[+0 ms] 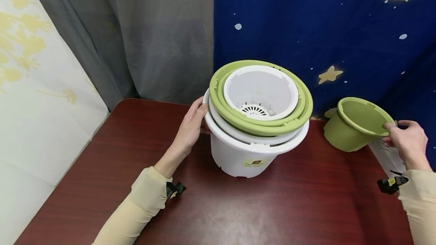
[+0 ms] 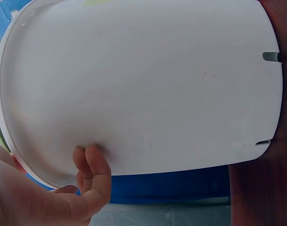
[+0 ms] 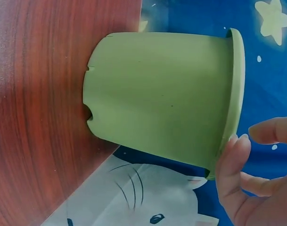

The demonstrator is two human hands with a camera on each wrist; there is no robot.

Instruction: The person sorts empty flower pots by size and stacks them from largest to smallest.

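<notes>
A stack of nested plastic flowerpots stands on the table. Outermost is a large white flowerpot with a small yellow label; another white rim, green rims and a smaller white flowerpot with a slotted base sit inside it. My left hand grips the large pot's rim at its left side, thumb on top; in the left wrist view its fingers curl against the outer wall. Farther right is a separate green flowerpot. My right hand holds its rim, thumb over the opening and fingers outside.
The reddish-brown table ends behind the pots at a grey curtain and a blue starry curtain. White patterned cloth hangs at the left. A pale cloth with a drawn animal face lies beyond the right table edge.
</notes>
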